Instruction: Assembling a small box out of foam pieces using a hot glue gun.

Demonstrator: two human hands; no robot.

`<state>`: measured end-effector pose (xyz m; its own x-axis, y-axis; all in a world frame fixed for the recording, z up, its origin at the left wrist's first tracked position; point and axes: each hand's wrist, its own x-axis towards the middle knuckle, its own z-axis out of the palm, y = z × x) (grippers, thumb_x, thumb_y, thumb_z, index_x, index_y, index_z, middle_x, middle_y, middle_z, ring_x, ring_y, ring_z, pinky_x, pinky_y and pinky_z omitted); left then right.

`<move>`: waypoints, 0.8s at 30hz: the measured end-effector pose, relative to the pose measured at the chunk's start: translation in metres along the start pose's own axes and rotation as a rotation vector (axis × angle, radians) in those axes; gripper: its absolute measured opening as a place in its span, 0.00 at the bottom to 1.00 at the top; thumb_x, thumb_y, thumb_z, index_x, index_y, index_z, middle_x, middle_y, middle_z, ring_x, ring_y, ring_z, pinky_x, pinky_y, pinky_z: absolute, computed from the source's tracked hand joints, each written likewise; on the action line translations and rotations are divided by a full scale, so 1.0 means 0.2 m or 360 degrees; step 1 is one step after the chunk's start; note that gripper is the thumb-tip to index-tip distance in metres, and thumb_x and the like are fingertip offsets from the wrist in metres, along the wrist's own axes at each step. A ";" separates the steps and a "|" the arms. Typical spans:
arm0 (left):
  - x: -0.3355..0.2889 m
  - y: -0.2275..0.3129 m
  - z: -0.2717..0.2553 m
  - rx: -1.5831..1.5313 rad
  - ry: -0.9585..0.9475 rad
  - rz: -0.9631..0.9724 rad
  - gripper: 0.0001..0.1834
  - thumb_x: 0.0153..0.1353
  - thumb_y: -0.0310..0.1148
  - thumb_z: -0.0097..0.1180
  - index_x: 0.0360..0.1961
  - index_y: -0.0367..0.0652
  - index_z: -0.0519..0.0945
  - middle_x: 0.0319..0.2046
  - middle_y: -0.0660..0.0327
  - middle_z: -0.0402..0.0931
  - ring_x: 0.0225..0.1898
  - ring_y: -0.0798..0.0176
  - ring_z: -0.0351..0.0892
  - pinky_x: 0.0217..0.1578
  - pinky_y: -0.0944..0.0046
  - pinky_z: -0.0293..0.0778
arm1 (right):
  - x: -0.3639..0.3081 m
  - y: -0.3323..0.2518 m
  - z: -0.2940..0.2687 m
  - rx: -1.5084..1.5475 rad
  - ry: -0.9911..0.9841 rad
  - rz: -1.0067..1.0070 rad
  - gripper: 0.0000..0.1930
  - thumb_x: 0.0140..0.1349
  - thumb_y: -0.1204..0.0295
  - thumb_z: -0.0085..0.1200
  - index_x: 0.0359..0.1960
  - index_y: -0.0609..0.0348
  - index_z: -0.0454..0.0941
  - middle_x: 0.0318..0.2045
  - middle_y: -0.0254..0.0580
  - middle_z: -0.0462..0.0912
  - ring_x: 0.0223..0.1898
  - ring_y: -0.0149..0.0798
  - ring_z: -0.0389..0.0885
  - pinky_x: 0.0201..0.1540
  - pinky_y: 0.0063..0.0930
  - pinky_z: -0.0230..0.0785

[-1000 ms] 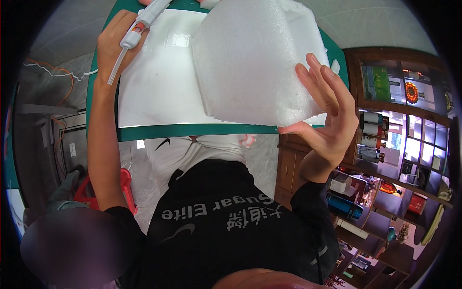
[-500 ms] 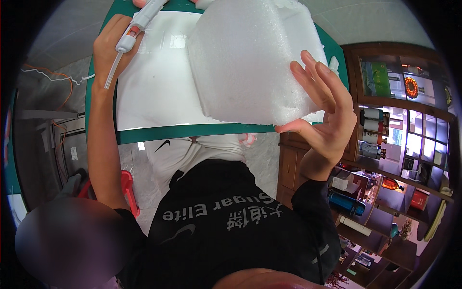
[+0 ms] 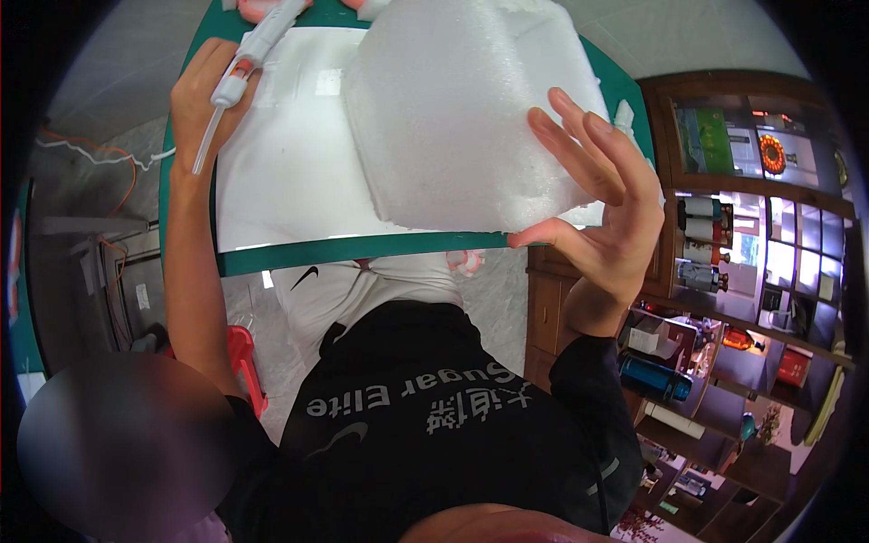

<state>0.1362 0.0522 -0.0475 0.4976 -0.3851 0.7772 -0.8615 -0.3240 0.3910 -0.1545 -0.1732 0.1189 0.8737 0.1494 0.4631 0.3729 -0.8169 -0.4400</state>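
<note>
My left hand [image 3: 201, 95] is wrapped round a white hot glue gun [image 3: 262, 41] with an orange part; a clear glue stick [image 3: 209, 140] sticks out of its back end toward my wrist. The gun's front end runs past the top of the picture. A large whitish translucent foam piece [image 3: 444, 118] stands tilted on a white board [image 3: 285, 163]. Around its near right corner my right hand [image 3: 602, 185] is curved, thumb at the lower edge and fingers spread along the side. What lies under the foam is hidden.
The board lies on a green tabletop [image 3: 362, 250]. Pink-and-white pieces [image 3: 258, 9] show at its far edge, and a white scrap [image 3: 625, 113] lies to the right. A red stool [image 3: 243, 362] stands at lower left, a white cord [image 3: 95, 156] hangs left, and wooden shelves [image 3: 670, 136] stand right.
The view has shifted slightly, showing more of the pink-and-white pieces at the far edge. The glue gun sits a little lower and left. My right hand stays at the foam's corner.
</note>
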 end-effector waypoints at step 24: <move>0.02 0.08 -0.01 -0.0003 -0.0016 -0.0079 0.10 0.63 0.33 0.60 0.31 0.39 0.74 0.29 0.55 0.76 0.30 0.54 0.78 0.31 0.59 0.73 | -0.03 0.00 -0.03 -0.0142 -0.0009 0.0015 0.53 0.34 0.61 0.77 0.66 0.58 0.63 0.55 0.68 0.79 0.67 0.63 0.69 0.70 0.55 0.59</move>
<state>0.1249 0.0478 -0.0369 0.5405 -0.3772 0.7521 -0.8360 -0.3412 0.4297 -0.1617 -0.1772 0.1211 0.8788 0.1443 0.4549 0.3354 -0.8648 -0.3737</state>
